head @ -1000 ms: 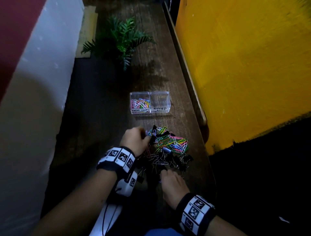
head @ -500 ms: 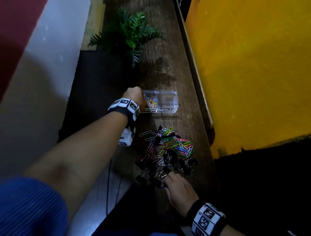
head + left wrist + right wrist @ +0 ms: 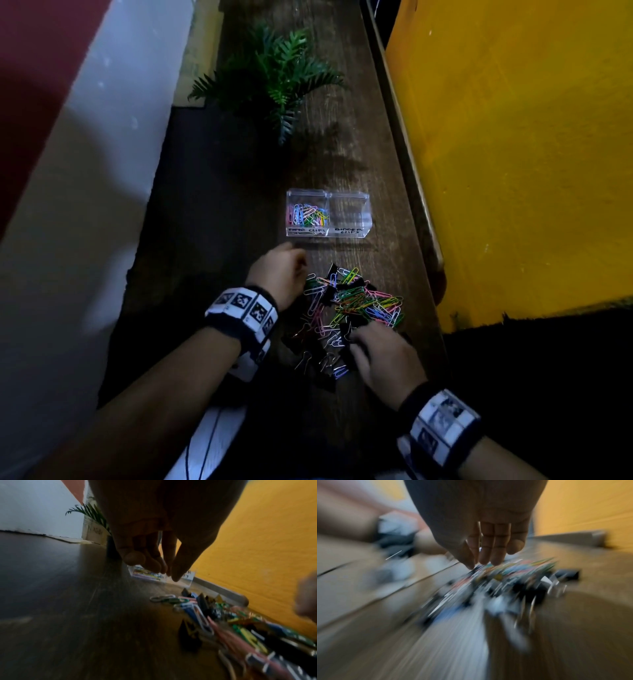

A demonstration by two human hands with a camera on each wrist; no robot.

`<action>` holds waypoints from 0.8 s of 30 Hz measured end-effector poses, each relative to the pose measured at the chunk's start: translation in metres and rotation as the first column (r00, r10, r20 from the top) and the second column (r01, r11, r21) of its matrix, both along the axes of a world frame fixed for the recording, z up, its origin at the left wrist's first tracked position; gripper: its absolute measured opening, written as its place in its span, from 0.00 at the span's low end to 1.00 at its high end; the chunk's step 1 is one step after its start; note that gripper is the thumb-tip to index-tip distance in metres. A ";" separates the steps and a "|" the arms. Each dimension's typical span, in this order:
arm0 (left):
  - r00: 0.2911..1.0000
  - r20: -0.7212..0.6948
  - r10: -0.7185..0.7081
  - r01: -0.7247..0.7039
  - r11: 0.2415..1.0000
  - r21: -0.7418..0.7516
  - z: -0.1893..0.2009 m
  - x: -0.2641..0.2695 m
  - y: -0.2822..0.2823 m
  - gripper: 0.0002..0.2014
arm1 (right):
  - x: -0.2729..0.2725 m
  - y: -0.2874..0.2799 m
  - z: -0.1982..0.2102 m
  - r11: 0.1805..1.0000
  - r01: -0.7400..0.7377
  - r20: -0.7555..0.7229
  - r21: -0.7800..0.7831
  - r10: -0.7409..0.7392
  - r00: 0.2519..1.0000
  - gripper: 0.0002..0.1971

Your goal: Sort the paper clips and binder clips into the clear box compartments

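The clear box [image 3: 328, 214] carries two handwritten labels on its near front wall. The right compartment's label [image 3: 348, 231] reads "BINDER CLIPS". The left compartment's label [image 3: 306, 231] ends in "CLIPS"; its first word is too smeared to read with certainty. No other writing is legible.

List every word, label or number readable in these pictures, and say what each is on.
"BINDER CLIPS": handwritten on the front of the clear box, under its right compartment.
Left compartment's handwritten label: second word reads "CLIPS"; the first is too blurred to read.
Square black-and-white marker patterns on both wristbands: no words or numbers.
Pale carton behind the plant: dark print, too blurred to read.
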State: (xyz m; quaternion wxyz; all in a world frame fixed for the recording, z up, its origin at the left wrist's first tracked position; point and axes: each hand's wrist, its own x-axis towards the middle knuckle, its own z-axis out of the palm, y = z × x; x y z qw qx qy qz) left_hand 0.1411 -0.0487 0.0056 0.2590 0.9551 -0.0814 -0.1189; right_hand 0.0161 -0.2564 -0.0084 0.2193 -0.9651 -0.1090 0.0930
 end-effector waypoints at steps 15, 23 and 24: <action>0.946 -0.323 0.027 0.028 0.986 0.162 -0.015 0.001 -0.002 0.08 | 0.099 -0.051 0.005 0.962 0.090 -0.217 -0.259 -0.149 0.965 0.08; 0.965 -0.245 0.090 -0.070 0.993 0.090 -0.002 -0.007 0.001 0.05 | 0.100 -0.049 0.005 0.961 0.039 -0.254 -0.274 -0.112 0.961 0.08; 0.969 -0.227 0.099 -0.087 0.994 0.060 -0.001 -0.007 0.002 0.05 | 0.099 -0.051 0.007 0.972 0.089 -0.261 -0.217 -0.146 0.954 0.07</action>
